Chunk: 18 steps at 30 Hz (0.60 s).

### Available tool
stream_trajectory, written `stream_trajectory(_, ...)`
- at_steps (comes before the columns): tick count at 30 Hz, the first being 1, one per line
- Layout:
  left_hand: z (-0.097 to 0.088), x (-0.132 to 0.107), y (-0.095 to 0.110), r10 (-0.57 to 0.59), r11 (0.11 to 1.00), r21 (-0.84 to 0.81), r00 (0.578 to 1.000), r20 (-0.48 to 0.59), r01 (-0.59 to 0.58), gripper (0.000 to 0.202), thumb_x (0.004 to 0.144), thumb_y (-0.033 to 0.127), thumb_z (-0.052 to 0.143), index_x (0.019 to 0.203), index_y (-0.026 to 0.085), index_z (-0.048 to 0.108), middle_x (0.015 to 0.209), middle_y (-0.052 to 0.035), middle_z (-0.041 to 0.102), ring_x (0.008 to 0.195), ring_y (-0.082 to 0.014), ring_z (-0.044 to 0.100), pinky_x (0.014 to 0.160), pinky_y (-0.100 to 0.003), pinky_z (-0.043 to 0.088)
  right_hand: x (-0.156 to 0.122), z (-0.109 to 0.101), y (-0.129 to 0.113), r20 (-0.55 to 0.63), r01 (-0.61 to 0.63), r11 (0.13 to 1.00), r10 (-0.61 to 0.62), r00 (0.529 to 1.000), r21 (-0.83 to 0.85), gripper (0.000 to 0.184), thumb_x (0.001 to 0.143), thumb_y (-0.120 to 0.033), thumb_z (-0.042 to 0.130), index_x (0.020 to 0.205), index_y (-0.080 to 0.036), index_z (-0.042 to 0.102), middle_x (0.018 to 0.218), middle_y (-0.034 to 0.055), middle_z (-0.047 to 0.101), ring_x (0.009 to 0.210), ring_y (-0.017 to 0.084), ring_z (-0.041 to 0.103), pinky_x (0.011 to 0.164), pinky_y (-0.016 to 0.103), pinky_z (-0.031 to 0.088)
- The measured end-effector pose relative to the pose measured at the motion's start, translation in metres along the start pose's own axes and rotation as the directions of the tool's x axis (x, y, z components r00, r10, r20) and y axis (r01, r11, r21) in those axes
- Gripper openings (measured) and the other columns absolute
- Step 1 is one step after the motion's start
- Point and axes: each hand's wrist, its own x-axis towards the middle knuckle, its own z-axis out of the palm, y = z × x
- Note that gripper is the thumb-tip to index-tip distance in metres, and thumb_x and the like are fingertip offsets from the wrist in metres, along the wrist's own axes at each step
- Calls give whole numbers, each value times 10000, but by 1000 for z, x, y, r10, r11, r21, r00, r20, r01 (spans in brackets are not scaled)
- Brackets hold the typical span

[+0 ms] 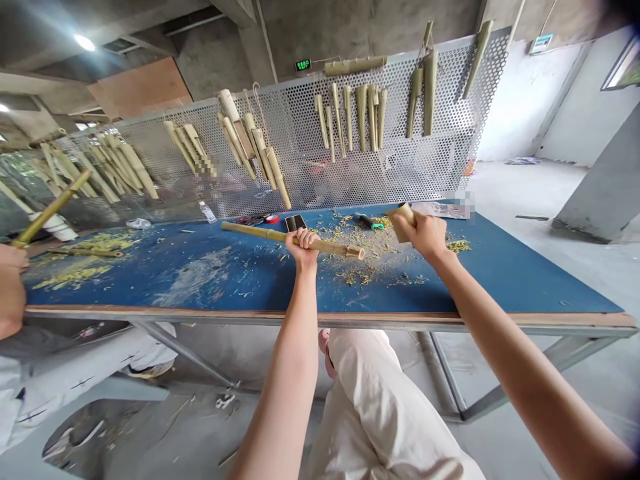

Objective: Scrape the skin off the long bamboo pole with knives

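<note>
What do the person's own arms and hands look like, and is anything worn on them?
The left hand and right hand are bare, without gloves. The left forearm and right forearm are bare too: no sleeves cover them, and no watch, band or cable shows. Below them, the person wears loose cream trousers.

Live at the blue-topped table [500, 280]: a smartphone [295, 223] lying flat at twelve o'clock, red-handled scissors [255, 219] right beside it at eleven, a plastic bottle [207, 212] out at ten, a green-handled tool [369, 221] at one, and bamboo shavings [358, 261] scattered mid-table!
</note>
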Motion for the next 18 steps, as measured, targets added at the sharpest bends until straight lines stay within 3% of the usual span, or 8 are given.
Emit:
stream_trajectory(2,4,-1,1,-18,1000,2,999,31,17,466,945,216,443,573,214,162,415,100,124,350,-39,119,421,-155,289,7,7,19,52,-233,972,234,971,-29,585,974,-606,413,1051,-106,707,902,216,715,869,328,667,735,398,454)
stream_trajectory(5,9,-3,0,-77,996,-27,994,72,79,447,966,215,396,583,211,165,401,107,115,330,-29,88,394,-141,258,10,18,37,14,-260,962,262,965,-79,649,930,-501,526,1367,-21,551,1236,314,637,1183,415,574,933,519,449)
stream_trajectory(7,11,-3,0,-109,993,-28,990,93,112,444,983,229,368,593,212,158,394,110,104,318,-27,69,377,-137,241,10,23,38,-59,-193,978,188,980,-76,672,933,-463,523,1452,-38,485,1371,306,562,1295,428,485,1034,586,387)
stream_trajectory(11,15,-4,-2,-248,968,67,962,116,242,464,1019,290,349,610,219,143,388,111,82,306,-34,54,348,-148,212,14,32,18,-64,104,991,-109,992,-79,425,1000,-366,388,1211,-195,715,1327,173,635,1396,389,383,1150,610,269)
stream_trajectory(13,18,-5,-4,-311,946,129,944,115,296,478,1031,317,363,615,221,148,387,110,82,304,-40,55,342,-156,205,21,40,3,72,275,956,-269,961,-101,441,1013,-309,347,1132,-180,752,1293,171,663,1399,365,390,1163,554,278)
stream_trajectory(15,21,-6,-7,-329,939,151,935,130,309,477,1042,320,352,618,220,158,385,111,85,303,-42,52,342,-157,199,32,51,-11,255,413,905,-378,890,-101,458,1016,-257,328,1193,-135,732,1273,188,674,1341,336,460,1134,483,329)
stream_trajectory(18,23,-9,-10,-362,927,155,921,142,340,463,1061,306,303,624,221,174,379,112,87,299,-44,49,346,-156,199,51,72,-29,442,422,899,-333,833,-118,499,1032,-248,312,1431,-112,579,1319,191,659,1254,310,538,1068,440,378)
